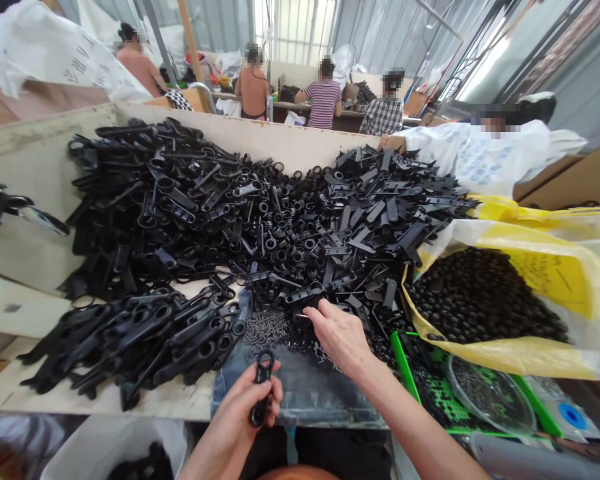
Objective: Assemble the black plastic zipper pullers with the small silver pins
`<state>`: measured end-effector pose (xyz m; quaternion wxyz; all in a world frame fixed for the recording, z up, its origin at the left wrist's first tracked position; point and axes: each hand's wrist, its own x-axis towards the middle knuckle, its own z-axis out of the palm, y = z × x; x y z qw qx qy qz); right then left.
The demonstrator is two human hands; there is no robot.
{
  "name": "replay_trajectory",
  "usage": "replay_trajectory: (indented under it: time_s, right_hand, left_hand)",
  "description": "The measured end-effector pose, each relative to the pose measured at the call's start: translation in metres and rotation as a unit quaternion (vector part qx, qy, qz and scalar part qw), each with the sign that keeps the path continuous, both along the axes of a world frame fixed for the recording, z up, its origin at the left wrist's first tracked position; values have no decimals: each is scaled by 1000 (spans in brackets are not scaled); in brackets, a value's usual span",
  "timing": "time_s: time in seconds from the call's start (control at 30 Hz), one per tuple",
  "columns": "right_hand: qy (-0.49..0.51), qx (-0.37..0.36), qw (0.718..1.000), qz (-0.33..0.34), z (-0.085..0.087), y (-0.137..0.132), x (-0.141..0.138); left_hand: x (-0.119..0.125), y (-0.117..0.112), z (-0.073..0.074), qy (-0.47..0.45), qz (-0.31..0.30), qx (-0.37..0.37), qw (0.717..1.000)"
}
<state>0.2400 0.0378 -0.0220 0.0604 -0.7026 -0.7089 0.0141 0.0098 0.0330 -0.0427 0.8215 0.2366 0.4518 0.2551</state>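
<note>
Nearest the camera, over the front edge of the bench (180, 408), the left hand (245, 398) grasped a black part (263, 372), ring end uppermost, its thumb across the face and its fingers curled behind. The right hand (341, 333) reached to the back of the dark mat (325, 400), fingers bent at the foot of the black heap (220, 200); a thin pale sliver (303, 315) showed by the fingertips, though I could not tell whether they pinched it. Small grey pieces (265, 328) lay just left of that hand. Good work here, I judged, called for a steady left grip that left the ring uncovered, and a light pick with the right fingertips, since a sweeping reach could have scattered the grey pieces. Longer black parts (145, 340) lay toward the bench's left front corner.
</note>
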Motion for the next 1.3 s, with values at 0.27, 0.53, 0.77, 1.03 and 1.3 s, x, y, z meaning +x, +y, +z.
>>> replay_trajectory:
  time_s: [0.27, 0.53, 0.77, 1.03, 1.3]
  right_hand:
    - [39, 89, 995, 23, 9, -14, 17]
    - [665, -28, 742, -76, -1, -57, -74]
    - [773, -8, 610, -173, -15, -51, -101]
    - [769, 12, 618, -161, -22, -54, -100]
    - [761, 45, 604, -231, -18, -47, -111]
  left_hand:
    - [-7, 6, 10, 25, 24, 55, 998]
    - [14, 0, 18, -44, 183, -15, 982]
    - [17, -5, 24, -82, 226, -54, 969]
    - [22, -13, 16, -41, 172, 25, 984]
    - [26, -15, 28, 20, 140, 82, 986]
